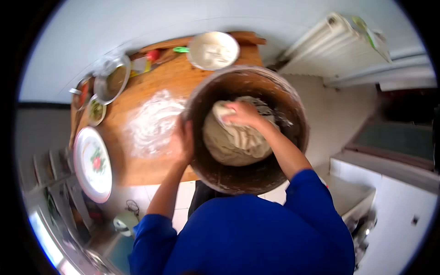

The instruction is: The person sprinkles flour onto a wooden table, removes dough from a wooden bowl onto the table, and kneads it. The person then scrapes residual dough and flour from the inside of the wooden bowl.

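A large, deep brown pot (247, 185) stands at the table's right edge, close in front of me. Inside it lies a big mass of pale dough (229, 144), folded and creased on top. My right hand (243, 113) reaches into the pot, its fingers closed on a raised fold of the dough. At the pot's left side, my left hand (183, 142) holds the rim and outer wall; some of its fingers are blurred. White flour (156, 123) is spread over the wooden table (133, 172) left of that hand.
A white bowl of flour (213, 50) stands behind the pot. On the left are a floral enamel tray (93, 165), a small bowl of green food (96, 111) and a metal basin (112, 80). A radiator (321, 46) is at the back right.
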### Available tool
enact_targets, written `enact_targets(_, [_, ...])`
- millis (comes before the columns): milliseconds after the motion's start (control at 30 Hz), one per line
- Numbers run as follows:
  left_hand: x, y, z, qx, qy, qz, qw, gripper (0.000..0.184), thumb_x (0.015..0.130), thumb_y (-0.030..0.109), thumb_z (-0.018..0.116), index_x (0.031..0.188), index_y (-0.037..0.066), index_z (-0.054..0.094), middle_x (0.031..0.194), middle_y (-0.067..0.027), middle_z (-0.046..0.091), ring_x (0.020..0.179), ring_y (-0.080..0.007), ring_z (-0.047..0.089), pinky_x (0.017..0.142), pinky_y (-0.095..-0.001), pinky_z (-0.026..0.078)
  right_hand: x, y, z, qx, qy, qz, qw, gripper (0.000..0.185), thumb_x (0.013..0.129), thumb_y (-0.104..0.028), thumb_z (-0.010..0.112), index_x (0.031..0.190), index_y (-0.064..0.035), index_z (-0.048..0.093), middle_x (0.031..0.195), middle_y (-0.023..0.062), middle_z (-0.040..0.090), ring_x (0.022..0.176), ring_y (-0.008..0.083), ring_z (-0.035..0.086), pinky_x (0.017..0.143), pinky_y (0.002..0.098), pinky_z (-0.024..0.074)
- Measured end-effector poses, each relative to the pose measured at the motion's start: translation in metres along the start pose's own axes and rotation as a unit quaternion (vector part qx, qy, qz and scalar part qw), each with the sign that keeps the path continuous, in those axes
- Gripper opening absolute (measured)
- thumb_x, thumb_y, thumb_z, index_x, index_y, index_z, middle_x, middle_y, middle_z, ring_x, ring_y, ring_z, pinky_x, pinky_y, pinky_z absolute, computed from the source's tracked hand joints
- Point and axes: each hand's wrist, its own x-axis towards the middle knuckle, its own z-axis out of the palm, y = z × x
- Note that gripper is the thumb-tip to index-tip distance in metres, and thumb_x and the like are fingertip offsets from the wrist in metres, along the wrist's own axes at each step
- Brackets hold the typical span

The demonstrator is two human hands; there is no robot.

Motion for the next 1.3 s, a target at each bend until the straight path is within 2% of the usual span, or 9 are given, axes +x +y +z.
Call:
enact_targets(233, [-0.007, 0.024, -0.014, 0.085, -0.005, -0.035, 0.996, 0.041, 0.089, 0.033, 0.044, 0.122, 0.01, 0.045, 0.096, -0.0243, 0.058, 0.086, -0.0396, 0.056, 0.075, -0.0458, 0.044, -0.157, -0.029, 0.088, -0.286, 0.185, -0.164, 0.926, 0.045, 0.067, -0.032, 0.066, 0.109, -0.0158, 0.057, 0.093, 0.0089, 0.053, 0.091, 0.0344, 0.049, 0.078, 0.0423, 0.042])
enact_targets(467, [-0.006, 0.011, -0.01, 0.024, -0.008, -0.027, 0.999, 0.041, 0.087, 0.032, 0.048, 0.121, 0.01, 0.046, 0.089, -0.0236, 0.059, 0.082, -0.038, 0.057, 0.072, -0.045, 0.045, -0.146, -0.092, 0.016, -0.333, 0.003, -0.095, 0.938, 0.026, 0.078, -0.024, 0.058, 0.101, -0.0129, 0.058, 0.089, 0.0087, 0.057, 0.09, 0.0315, 0.055, 0.081, 0.0469, 0.0411])
enact_targets(500, [-0.006, 0.012, -0.011, 0.043, -0.001, -0.016, 0.999, 0.041, 0.087, 0.031, 0.049, 0.122, 0.009, 0.045, 0.088, -0.0231, 0.059, 0.082, -0.0379, 0.057, 0.072, -0.0448, 0.046, -0.13, -0.119, -0.004, -0.354, -0.053, -0.042, 0.933, 0.02, 0.079, -0.021, 0.056, 0.095, -0.0101, 0.059, 0.084, 0.0097, 0.058, 0.084, 0.0303, 0.057, 0.078, 0.0458, 0.043])
enact_targets(600, [-0.006, 0.019, -0.016, 0.052, 0.017, 0.006, 0.998, 0.04, 0.086, 0.029, 0.049, 0.121, 0.008, 0.046, 0.085, -0.0226, 0.059, 0.079, -0.0376, 0.057, 0.068, -0.0438, 0.046, -0.028, -0.144, -0.027, -0.193, 0.232, -0.261, 0.917, 0.009, 0.079, -0.009, 0.05, 0.083, -0.003, 0.055, 0.079, 0.0132, 0.057, 0.076, 0.0343, 0.056, 0.065, 0.0413, 0.0457])
enact_targets(733, [-0.004, 0.023, -0.02, 0.085, 0.034, 0.023, 0.996, 0.038, 0.084, 0.024, 0.053, 0.117, 0.007, 0.05, 0.079, -0.017, 0.061, 0.079, -0.0331, 0.057, 0.066, -0.042, 0.047, 0.167, -0.155, -0.003, -0.216, 0.235, -0.259, 0.912, 0.032, 0.082, -0.007, 0.041, 0.112, -0.0024, 0.052, 0.108, 0.0149, 0.055, 0.1, 0.0308, 0.052, 0.083, 0.0403, 0.0428])
enact_targets(900, [-0.003, 0.014, -0.015, 0.082, 0.034, 0.059, 0.994, 0.039, 0.083, 0.022, 0.055, 0.117, 0.005, 0.049, 0.084, -0.0162, 0.061, 0.083, -0.0302, 0.057, 0.069, -0.0393, 0.048, 0.296, -0.144, 0.049, -0.376, 0.322, -0.172, 0.852, 0.03, 0.087, -0.012, 0.037, 0.112, -0.0034, 0.051, 0.115, 0.0109, 0.051, 0.11, 0.0267, 0.045, 0.09, 0.042, 0.0378])
enact_targets(1000, [-0.004, 0.018, -0.018, 0.09, -0.018, -0.001, 0.996, 0.038, 0.083, 0.02, 0.054, 0.117, 0.004, 0.049, 0.084, -0.0173, 0.059, 0.076, -0.0321, 0.058, 0.065, -0.0412, 0.048, 0.27, -0.172, 0.039, -0.192, 0.232, -0.054, 0.952, 0.023, 0.084, -0.011, 0.039, 0.092, -0.0032, 0.059, 0.088, 0.0161, 0.061, 0.085, 0.0295, 0.058, 0.073, 0.0438, 0.0443])
enact_targets(1133, [-0.006, 0.014, -0.011, 0.079, 0.023, 0.044, 0.996, 0.036, 0.086, 0.022, 0.051, 0.118, 0.006, 0.049, 0.087, -0.02, 0.059, 0.075, -0.0348, 0.058, 0.065, -0.0427, 0.047, 0.152, -0.172, 0.015, -0.169, 0.238, -0.201, 0.935, 0.024, 0.082, -0.013, 0.051, 0.097, 0.0021, 0.042, 0.076, 0.0175, 0.059, 0.065, 0.0338, 0.06, 0.053, 0.0421, 0.047])
enact_targets(1300, [-0.005, 0.021, -0.016, 0.07, 0.003, 0.018, 0.997, 0.038, 0.088, 0.027, 0.046, 0.122, 0.008, 0.045, 0.086, -0.0206, 0.06, 0.077, -0.0367, 0.058, 0.067, -0.0447, 0.046, -0.09, -0.101, -0.007, -0.069, 0.372, -0.091, 0.921, 0.044, 0.084, -0.018, 0.052, 0.126, -0.0176, 0.038, 0.099, 0.0133, 0.062, 0.081, 0.0319, 0.061, 0.067, 0.0408, 0.0489])
